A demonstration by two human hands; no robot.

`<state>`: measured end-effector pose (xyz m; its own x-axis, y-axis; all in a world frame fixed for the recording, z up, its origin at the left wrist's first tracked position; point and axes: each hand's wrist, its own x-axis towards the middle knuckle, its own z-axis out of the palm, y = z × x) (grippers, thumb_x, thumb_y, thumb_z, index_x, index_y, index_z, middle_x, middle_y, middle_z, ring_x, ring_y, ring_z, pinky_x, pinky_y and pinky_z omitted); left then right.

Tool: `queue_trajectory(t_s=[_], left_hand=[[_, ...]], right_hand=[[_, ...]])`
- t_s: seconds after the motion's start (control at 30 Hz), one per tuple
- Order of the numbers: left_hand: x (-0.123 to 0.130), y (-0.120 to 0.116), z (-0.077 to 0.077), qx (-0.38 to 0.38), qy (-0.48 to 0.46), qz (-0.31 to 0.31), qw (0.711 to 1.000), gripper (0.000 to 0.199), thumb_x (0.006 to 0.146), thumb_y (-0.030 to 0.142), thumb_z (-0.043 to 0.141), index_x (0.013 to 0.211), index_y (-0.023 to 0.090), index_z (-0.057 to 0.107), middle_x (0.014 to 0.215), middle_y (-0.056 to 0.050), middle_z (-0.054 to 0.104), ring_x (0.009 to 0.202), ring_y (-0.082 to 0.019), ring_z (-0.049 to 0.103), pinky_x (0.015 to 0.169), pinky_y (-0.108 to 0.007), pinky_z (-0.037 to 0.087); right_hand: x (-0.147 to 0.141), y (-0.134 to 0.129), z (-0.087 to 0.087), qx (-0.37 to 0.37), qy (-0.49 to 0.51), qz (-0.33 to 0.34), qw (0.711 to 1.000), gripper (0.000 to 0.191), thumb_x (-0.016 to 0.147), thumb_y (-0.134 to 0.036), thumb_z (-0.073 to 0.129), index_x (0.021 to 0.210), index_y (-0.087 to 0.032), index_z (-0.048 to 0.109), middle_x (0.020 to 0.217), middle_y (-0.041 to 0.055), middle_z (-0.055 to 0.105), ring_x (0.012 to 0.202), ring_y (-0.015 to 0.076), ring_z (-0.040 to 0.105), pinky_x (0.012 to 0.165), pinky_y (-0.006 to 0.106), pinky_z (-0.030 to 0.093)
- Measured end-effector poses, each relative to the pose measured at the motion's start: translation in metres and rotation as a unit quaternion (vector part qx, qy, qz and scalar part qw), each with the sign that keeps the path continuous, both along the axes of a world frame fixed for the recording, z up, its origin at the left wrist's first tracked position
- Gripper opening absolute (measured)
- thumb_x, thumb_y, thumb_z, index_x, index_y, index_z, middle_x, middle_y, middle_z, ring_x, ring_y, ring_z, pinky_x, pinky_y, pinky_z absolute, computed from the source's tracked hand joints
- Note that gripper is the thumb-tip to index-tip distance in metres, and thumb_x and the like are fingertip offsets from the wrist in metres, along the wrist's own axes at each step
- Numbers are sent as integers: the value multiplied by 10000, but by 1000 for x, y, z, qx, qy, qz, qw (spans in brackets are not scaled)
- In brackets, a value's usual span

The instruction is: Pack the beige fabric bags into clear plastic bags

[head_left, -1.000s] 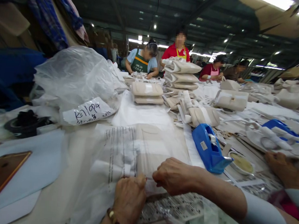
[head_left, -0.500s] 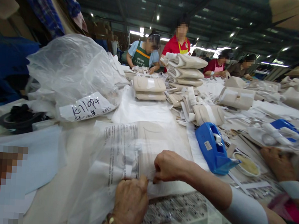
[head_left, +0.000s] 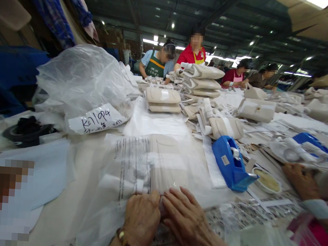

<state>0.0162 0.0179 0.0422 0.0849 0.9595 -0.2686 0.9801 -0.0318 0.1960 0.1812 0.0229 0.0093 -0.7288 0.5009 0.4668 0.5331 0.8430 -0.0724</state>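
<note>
Right hand [head_left: 187, 214]: drawn nearer since half a second ago, from a curled pinch to long, nearly straight fingers laid side by side; cannot tell whether any film is caught underneath.
Printed bag [head_left: 122, 155]: spread across the near middle of the desk [head_left: 84, 181], clear and wrinkled, with columns of dark text toward the left.
Beige purse [head_left: 166, 149]: showing through the bag's film, right of the text, just beyond both hands.
Left hand [head_left: 143, 213]: closed, knuckles bent, clamped on the bag's near edge, just beside the right; beaded bracelet [head_left: 123, 240] around the wrist.
Tape dispenser [head_left: 231, 165]: blue, standing to the right of the bag, with a shallow dish [head_left: 266, 180] just beside, farther right.
Two stacked purses [head_left: 163, 100]: lying farther off behind the bag, left of a taller stack [head_left: 202, 80].
Big plastic sack [head_left: 80, 76]: heaped at the left, handwritten label [head_left: 97, 119] facing near.
Co-worker's hand [head_left: 300, 181]: at the right edge, beside pale material.
Co-workers [head_left: 158, 64]: lined up along the far side.
</note>
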Motion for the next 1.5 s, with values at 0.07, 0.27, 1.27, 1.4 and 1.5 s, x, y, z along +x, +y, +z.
queue_trajectory(t_s=[0.07, 0.27, 1.27, 1.4, 1.5], left_hand=[[1, 1, 2, 5, 2, 10, 1000, 352, 850, 75, 248, 859, 139, 593, 781, -134, 684, 773, -238, 659, 682, -346, 457], [2, -13, 3, 17, 0, 19, 1000, 338, 841, 53, 265, 935, 151, 574, 837, -108, 665, 840, -234, 629, 752, -363, 450], [-128, -83, -62, 324, -306, 328, 833, 385, 743, 561, 502, 624, 208, 598, 788, -6, 590, 697, -131, 554, 635, -195, 445], [-122, -79, -61, 324, -315, 369, 812, 442, 721, 602, 474, 584, 198, 587, 902, -36, 600, 765, -145, 569, 689, -200, 448], [-125, -81, -65, 309, -340, 332, 824, 423, 691, 600, 520, 661, 190, 622, 930, -55, 618, 796, -166, 576, 718, -221, 460]], right_hand=[[-4, -10, -18, 48, -36, -11, 998, 436, 852, -189, 461, 1279, -99, 458, 1292, 112, 529, 1257, 270, 395, 1020, 471, 369], [4, -3, -41, 96, -73, -23, 992, 468, 869, -171, 437, 1335, -152, 398, 1374, 95, 431, 1316, 281, 294, 1077, 598, 135], [4, -1, -55, 97, -27, -41, 994, 535, 820, -22, 378, 1341, -144, 389, 1371, 70, 438, 1320, 245, 294, 1104, 555, 73], [4, -1, -54, 100, -20, -35, 994, 521, 832, -37, 372, 1342, -142, 386, 1355, 67, 461, 1316, 234, 306, 1111, 538, 78], [4, 0, -55, 98, -19, -37, 994, 514, 839, -48, 359, 1342, -149, 386, 1350, 64, 467, 1310, 230, 318, 1112, 532, 87]])
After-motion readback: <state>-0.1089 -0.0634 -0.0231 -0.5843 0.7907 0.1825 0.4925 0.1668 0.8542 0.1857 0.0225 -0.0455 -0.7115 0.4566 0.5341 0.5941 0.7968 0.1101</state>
